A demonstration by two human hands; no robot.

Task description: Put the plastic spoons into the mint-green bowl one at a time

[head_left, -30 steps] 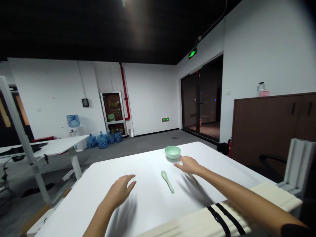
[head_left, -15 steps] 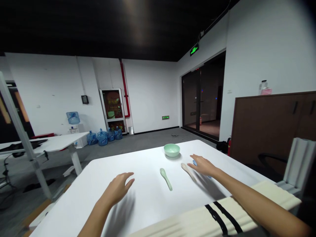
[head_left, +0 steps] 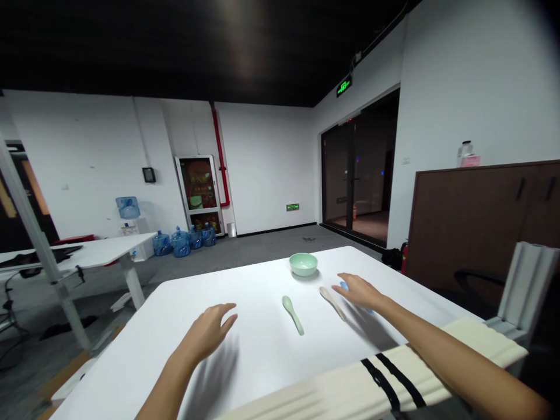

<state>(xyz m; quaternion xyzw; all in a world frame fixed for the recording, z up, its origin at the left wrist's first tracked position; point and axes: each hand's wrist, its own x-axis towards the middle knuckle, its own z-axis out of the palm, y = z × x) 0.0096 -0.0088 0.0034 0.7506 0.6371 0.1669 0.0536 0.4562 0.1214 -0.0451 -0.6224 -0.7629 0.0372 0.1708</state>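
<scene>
My left hand (head_left: 210, 329) hovers over the left part of the white table (head_left: 254, 361), thumb and fingers apart, holding nothing. To its right a green spoon (head_left: 293, 315) lies on the tabletop. My right hand (head_left: 359, 291) is held above a blue spoon (head_left: 344, 286), which it mostly covers; its thumb and fingers are apart. Just left of that hand lies a beige spoon (head_left: 332, 303). Behind the spoons stands a light green bowl (head_left: 303, 265), upright, with nothing visible inside.
A cream strip with black bands (head_left: 341, 388) runs along the table's near edge, under my right forearm. A grey metal profile (head_left: 525, 286) rises at the right, before a brown cabinet (head_left: 481, 216). Another white table (head_left: 109, 248) stands left, with blue water bottles (head_left: 180, 242) beyond it.
The whole view has shifted very slightly. Both hands stay in nearly the same place, and the spoons and bowl have not moved on the table.
</scene>
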